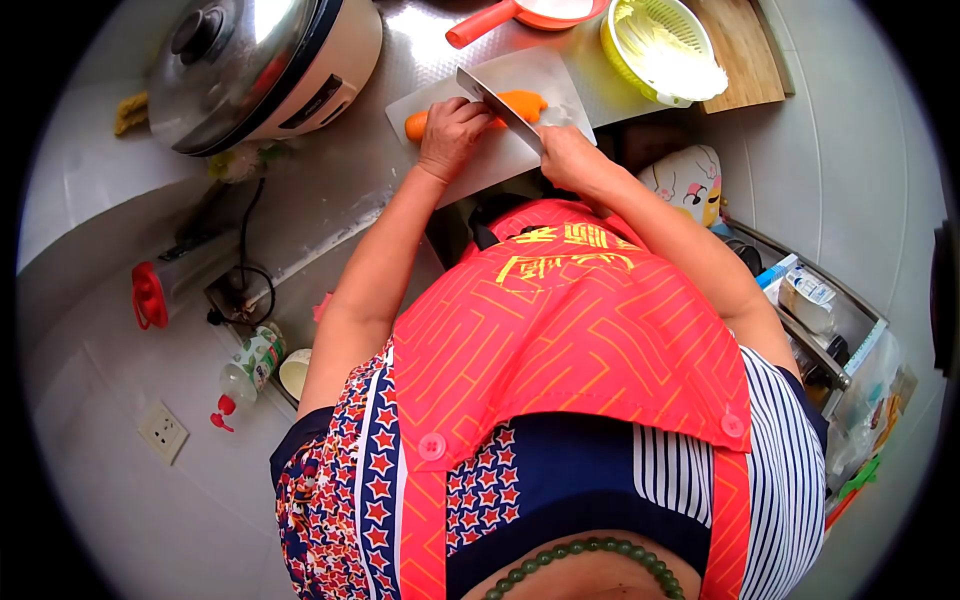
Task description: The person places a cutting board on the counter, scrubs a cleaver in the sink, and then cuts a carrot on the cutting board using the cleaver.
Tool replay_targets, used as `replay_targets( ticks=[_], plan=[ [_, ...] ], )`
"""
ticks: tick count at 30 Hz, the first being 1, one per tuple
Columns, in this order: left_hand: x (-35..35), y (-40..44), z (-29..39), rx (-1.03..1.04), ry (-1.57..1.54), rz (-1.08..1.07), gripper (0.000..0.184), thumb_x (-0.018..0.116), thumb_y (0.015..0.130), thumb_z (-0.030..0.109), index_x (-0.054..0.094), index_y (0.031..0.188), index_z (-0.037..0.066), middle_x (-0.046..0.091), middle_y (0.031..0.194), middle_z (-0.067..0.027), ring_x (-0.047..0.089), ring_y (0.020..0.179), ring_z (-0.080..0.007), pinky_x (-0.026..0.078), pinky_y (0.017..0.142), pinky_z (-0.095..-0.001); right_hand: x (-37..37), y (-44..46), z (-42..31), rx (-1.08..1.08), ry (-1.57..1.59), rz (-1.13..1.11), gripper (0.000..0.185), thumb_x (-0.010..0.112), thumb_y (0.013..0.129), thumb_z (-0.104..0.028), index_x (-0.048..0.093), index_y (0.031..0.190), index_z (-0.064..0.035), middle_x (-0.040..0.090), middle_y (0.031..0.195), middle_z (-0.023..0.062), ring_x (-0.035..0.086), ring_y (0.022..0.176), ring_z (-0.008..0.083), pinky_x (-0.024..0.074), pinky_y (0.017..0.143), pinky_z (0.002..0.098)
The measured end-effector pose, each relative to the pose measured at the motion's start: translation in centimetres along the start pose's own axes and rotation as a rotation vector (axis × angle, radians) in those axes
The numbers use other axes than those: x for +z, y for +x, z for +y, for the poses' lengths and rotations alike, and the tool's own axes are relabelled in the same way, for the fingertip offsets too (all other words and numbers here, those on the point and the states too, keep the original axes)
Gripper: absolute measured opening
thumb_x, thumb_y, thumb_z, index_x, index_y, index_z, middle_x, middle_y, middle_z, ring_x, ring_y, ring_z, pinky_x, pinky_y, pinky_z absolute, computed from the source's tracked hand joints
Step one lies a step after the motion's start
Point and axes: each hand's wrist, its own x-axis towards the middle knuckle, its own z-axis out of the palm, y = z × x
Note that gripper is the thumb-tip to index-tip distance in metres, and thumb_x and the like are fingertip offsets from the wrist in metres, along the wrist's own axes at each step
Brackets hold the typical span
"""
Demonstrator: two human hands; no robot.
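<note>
An orange carrot [415,126] lies across a white cutting board [470,180] on the metal counter. My left hand [455,135] is closed over the carrot's middle, fingers curled and pressed on it. My right hand [568,157] is wrapped round the handle of a knife [503,110], whose blade slants up and left over the carrot, just right of my left fingers. Orange carrot pieces [523,104] lie on the board on the blade's far side. The knife's handle is mostly hidden in my right hand.
A large lidded cooker [340,75] stands at the upper left. Behind the board are a red-handled strainer [485,22] and a yellow-green basket [625,60] of pale shreds, beside a wooden board [745,60]. A rack [860,345] with packages stands at the right.
</note>
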Motion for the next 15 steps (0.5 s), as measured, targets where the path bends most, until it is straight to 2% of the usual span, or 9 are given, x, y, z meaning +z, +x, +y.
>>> replay_targets(
  ticks=[6,9,12,15],
  plan=[
    [0.2,0.2,0.0,0.015,-0.003,0.045,0.019,0.061,0.076,0.014,0.071,0.091,0.019,0.067,0.096,0.0067,0.060,0.089,-0.0156,0.043,0.078,-0.0332,0.7,0.9,0.4,0.047,0.038,-0.038,0.022,0.046,0.077,0.004,0.060,0.094,0.0011,0.064,0.073,0.0251,0.066,0.066,0.0374,0.0525,0.062,0.0462],
    [0.1,0.3,0.0,0.016,-0.010,0.041,0.019,0.061,0.076,0.014,0.071,0.091,0.019,0.068,0.098,0.0062,0.059,0.090,-0.0160,0.043,0.078,-0.0333,1.4,1.7,0.8,0.083,0.053,-0.039,0.018,0.053,0.074,0.000,0.063,0.088,0.0065,0.065,0.089,0.0296,0.064,0.089,0.0436,0.0511,0.079,0.0489],
    [-0.2,0.1,0.0,0.008,-0.006,0.004,0.021,0.061,0.076,0.015,0.071,0.093,0.017,0.069,0.102,0.0036,0.060,0.094,-0.0184,0.043,0.082,-0.0343,2.2,2.8,0.9,0.092,-0.026,-0.056,0.017,0.054,0.073,-0.001,0.065,0.085,0.0059,0.065,0.088,0.0292,0.065,0.088,0.0430,0.0518,0.078,0.0482],
    [-0.1,0.1,-0.1,0.021,0.010,0.025,0.019,0.060,0.076,0.014,0.070,0.090,0.018,0.068,0.103,0.0052,0.060,0.094,-0.0173,0.043,0.080,-0.0339,2.3,3.0,0.7,0.090,-0.057,-0.031,0.016,0.055,0.073,-0.002,0.065,0.083,0.0053,0.065,0.088,0.0292,0.065,0.088,0.0425,0.0520,0.078,0.0479]
  ],
)
